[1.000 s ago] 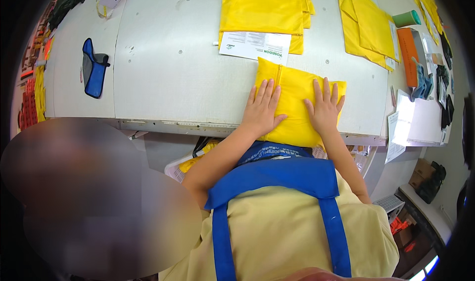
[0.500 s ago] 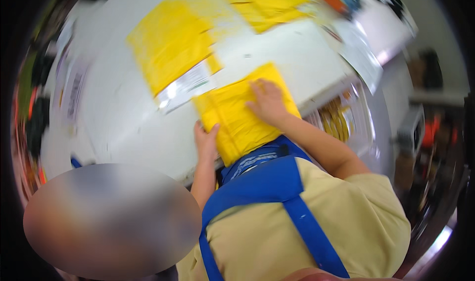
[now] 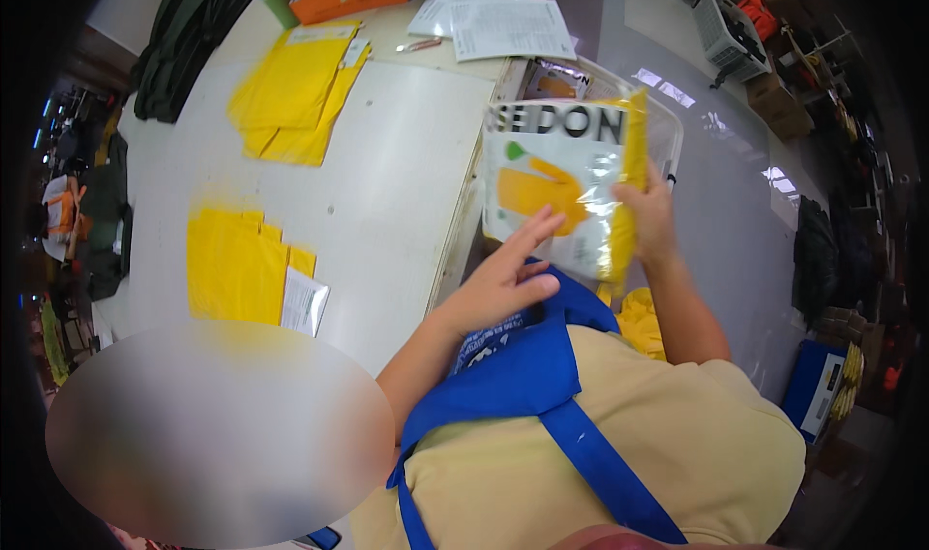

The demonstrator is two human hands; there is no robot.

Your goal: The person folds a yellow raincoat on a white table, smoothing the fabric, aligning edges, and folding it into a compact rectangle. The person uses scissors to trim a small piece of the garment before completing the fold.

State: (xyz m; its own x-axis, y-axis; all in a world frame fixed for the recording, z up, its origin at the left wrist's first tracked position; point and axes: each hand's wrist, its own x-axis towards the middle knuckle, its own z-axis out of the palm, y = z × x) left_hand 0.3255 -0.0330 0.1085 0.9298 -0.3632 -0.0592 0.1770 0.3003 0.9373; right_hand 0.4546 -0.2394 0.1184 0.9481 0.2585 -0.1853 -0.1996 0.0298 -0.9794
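Note:
At the right of the table edge, my right hand (image 3: 650, 211) grips the right side of a flat plastic package (image 3: 595, 178). This package has a white printed front with a picture of something yellow, and bright yellow shows along its right side. My left hand (image 3: 513, 274) is in front of the package's lower left part, fingers stretched out and apart. Its fingertips overlap the package; whether they touch it I cannot tell. On the white table (image 3: 387, 178) lie folded yellow plastic items in two piles, a farther pile (image 3: 300, 90) and a nearer pile (image 3: 237, 269) with a printed sheet (image 3: 304, 301) at its side.
Behind the package, a clear plastic bin (image 3: 668, 115) holds another printed package (image 3: 558, 81). Paper sheets (image 3: 513, 32), an orange box (image 3: 348, 3) and a green cylinder (image 3: 277, 3) stand or lie at the table's far end. Dark folded items (image 3: 189, 42) are stacked far left.
My view has swung to the right. Both hands were on a yellow folded item at the table edge; now my right hand holds a printed package up by the bin, and my left has spread fingers.

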